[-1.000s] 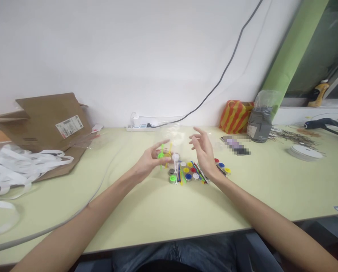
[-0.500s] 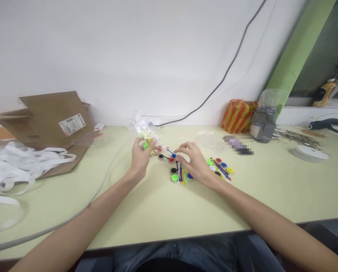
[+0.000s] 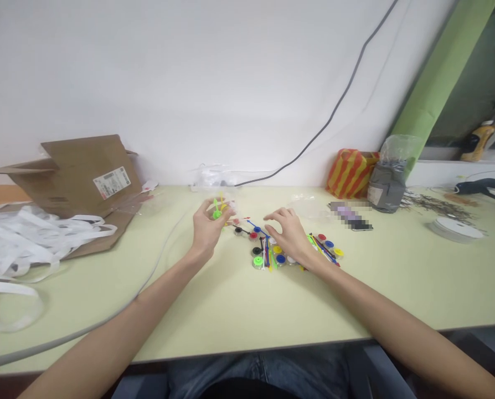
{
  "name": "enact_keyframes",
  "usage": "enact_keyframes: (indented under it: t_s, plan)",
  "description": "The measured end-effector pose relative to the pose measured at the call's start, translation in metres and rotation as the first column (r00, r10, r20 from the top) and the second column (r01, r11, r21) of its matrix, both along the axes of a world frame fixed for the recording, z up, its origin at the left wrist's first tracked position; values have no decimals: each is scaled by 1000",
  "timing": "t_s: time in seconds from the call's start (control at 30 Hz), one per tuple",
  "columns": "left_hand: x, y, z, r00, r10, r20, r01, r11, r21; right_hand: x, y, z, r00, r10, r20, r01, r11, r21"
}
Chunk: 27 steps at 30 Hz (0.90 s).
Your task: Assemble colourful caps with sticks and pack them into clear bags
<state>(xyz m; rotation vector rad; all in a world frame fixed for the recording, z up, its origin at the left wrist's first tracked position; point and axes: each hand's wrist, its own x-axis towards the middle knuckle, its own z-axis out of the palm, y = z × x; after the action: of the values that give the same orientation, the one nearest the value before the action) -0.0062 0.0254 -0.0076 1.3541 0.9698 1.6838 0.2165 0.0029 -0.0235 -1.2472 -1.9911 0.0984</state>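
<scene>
My left hand [image 3: 209, 230] is curled around small bright green and yellow plastic pieces [image 3: 217, 214], with thin clear plastic film showing around them. My right hand [image 3: 287, 236] hovers open, fingers apart, just above a spread of coloured plastic discs [image 3: 256, 262] and thin plastic sticks [image 3: 266, 252]. The discs are green, blue, red, yellow, white and black, and they lie on the pale green table [image 3: 197, 310]. Another small group of discs [image 3: 328, 244] sits to the right of that hand. My right palm hides part of the spread.
A cardboard sheet [image 3: 93, 180] and a heap of white strips [image 3: 31, 244] lie at the left. A grey cable [image 3: 106, 321] crosses the table. A power strip [image 3: 206, 188], striped bag [image 3: 351, 173], grey bag [image 3: 388, 180], pixelated object [image 3: 350, 216] and white roll [image 3: 455, 230] stand farther back.
The clear plastic no longer rises high above my left hand, which has shifted slightly right. My right hand has lifted slightly and moved right, its fingers spreading. The camera view has shifted a little.
</scene>
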Motion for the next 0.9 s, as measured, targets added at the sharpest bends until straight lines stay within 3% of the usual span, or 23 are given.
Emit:
enact_keyframes:
  t_s: [0.13, 0.33, 0.43, 0.57, 0.67, 0.77, 0.9]
  plan:
    - [-3, -1, 4, 999, 49, 23, -48, 998, -29, 2, 23, 1, 991, -59, 120, 76, 987, -145]
    - [-1, -6, 6, 1000, -12, 26, 12, 1000, -23, -14, 50, 9, 970, 48, 237, 31, 947, -319]
    - [-2, -7, 6, 999, -35, 29, 36, 999, -30, -16, 68, 28, 979, 49, 197, 8, 960, -280]
    - [-4, -7, 5, 986, -165, -8, 164, 984, -69, -3, 93, 80, 993, -26, 116, 45, 986, -158]
    - [-4, -8, 4, 946, -321, -34, 312, 937, -156, 7, 97, 121, 994, -69, -81, 77, 993, 91]
    - [-3, -12, 4, 878, -472, -79, 441, 862, -249, 7, 81, 145, 983, 126, -133, -97, 973, 209]
    - [-1, -17, 6, 800, -580, -151, 526, 801, -287, -3, 54, 153, 956, 280, 90, -289, 952, 106]
